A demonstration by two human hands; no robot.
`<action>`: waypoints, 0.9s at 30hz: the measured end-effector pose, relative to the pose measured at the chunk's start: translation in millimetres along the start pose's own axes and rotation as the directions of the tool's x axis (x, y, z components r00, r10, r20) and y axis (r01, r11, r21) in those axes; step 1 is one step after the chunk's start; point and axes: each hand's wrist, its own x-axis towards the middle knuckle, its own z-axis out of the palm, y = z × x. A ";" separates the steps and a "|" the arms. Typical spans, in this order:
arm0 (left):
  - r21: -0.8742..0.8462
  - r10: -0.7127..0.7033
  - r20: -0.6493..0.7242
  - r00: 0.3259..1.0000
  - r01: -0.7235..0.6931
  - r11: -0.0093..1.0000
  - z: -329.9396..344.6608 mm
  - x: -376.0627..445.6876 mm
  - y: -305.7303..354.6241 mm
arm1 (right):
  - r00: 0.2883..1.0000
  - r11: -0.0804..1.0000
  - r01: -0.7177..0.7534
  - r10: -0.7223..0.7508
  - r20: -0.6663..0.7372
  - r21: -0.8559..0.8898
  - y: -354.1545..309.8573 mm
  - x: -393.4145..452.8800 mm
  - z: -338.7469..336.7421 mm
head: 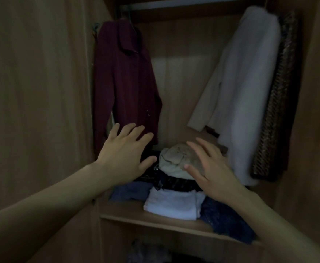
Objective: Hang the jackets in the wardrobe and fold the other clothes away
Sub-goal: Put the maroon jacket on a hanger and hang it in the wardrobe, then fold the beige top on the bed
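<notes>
Hanging lengthwise from the rail, maroon jacket (126, 82) (collar up); left hand (124, 154) and right hand (210, 171) spread, empty.

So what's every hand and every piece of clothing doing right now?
Left hand: open, fingers spread, holding nothing.
Right hand: open, over the beige garment.
Maroon jacket: hanging on a hanger.
White jacket: hanging.
Brown patterned garment: hanging behind it.
Beige garment: bundled on top of the pile.
White cloth: folded on the shelf.
</notes>
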 end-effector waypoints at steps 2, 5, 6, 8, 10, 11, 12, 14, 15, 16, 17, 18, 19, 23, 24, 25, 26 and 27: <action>-0.079 0.040 -0.018 0.999 -0.042 0.996 6.2 -2.1 2.7 | 0.999 0.997 -0.035 0.035 0.009 -0.072 -7.2 -12.8 -12.1; -0.178 0.106 -0.054 0.993 -0.114 0.977 18.0 -9.2 6.2 | 0.994 0.982 -0.100 0.105 0.022 -0.158 -23.9 -34.5 -25.3; -0.191 0.131 -0.087 0.988 -0.146 0.971 22.6 -11.9 7.9 | 0.991 0.973 -0.126 0.132 0.018 -0.194 -30.9 -42.5 -28.3; -0.221 0.181 -0.137 0.974 -0.209 0.953 32.3 -18.2 12.6 | 0.983 0.950 -0.177 0.183 -0.001 -0.256 -45.8 -61.2 -30.9; -0.314 0.202 -0.163 0.966 -0.245 0.917 39.3 -24.8 18.7 | 0.959 0.918 -0.271 0.284 0.004 -0.288 -61.0 -79.3 -35.3; -0.356 0.213 -0.171 0.962 -0.262 0.897 43.5 -28.8 23.6 | 0.944 0.897 -0.310 0.330 0.011 -0.315 -68.3 -89.4 -38.6; -0.390 0.231 -0.169 0.958 -0.280 0.877 46.6 -32.9 29.9 | 0.932 0.875 -0.335 0.362 0.013 -0.349 -75.0 -99.3 -43.3; -0.473 0.266 -0.148 0.952 -0.305 0.827 45.2 -40.7 44.7 | 0.911 0.833 -0.374 0.411 0.005 -0.409 -89.6 -120.1 -57.4; -0.517 0.280 -0.134 0.951 -0.308 0.798 41.4 -45.1 53.7 | 0.901 0.812 -0.393 0.433 -0.004 -0.432 -96.9 -132.4 -65.3; -0.550 0.298 -0.121 0.947 -0.314 0.774 36.7 -50.0 63.9 | 0.889 0.789 -0.412 0.457 -0.013 -0.456 -105.6 -145.8 -74.0; -0.566 0.322 -0.115 0.940 -0.329 0.756 31.9 -55.1 74.8 | 0.875 0.764 -0.433 0.484 -0.018 -0.479 -114.4 -159.9 -83.4; -0.569 0.349 -0.123 0.929 -0.355 0.742 26.2 -60.4 86.6 | 0.860 0.738 -0.451 0.510 -0.022 -0.503 -123.0 -174.8 -93.6; -0.568 0.377 -0.142 0.915 -0.388 0.726 19.1 -66.2 98.5 | 0.848 0.713 -0.464 0.529 -0.031 -0.526 -132.3 -189.9 -104.6; -0.572 0.488 -0.187 0.853 -0.498 0.652 -25.1 -94.6 148.3 | 0.806 0.621 -0.527 0.583 -0.108 -0.581 -171.1 -251.5 -155.0; -0.570 0.511 -0.203 0.836 -0.525 0.632 -37.9 -103.3 161.2 | 0.789 0.592 -0.554 0.597 -0.143 -0.585 -181.9 -266.8 -167.7; -0.570 0.529 -0.222 0.819 -0.549 0.611 -50.8 -113.1 174.0 | 0.771 0.563 -0.582 0.611 -0.179 -0.587 -191.8 -282.8 -180.1; -0.570 0.546 -0.241 0.803 -0.572 0.590 -63.9 -123.5 186.6 | 0.752 0.534 -0.609 0.624 -0.213 -0.587 -202.8 -299.0 -192.7; -0.571 0.562 -0.259 0.786 -0.594 0.567 -77.7 -135.5 199.3 | 0.732 0.508 -0.635 0.637 -0.242 -0.583 -214.2 -317.3 -205.3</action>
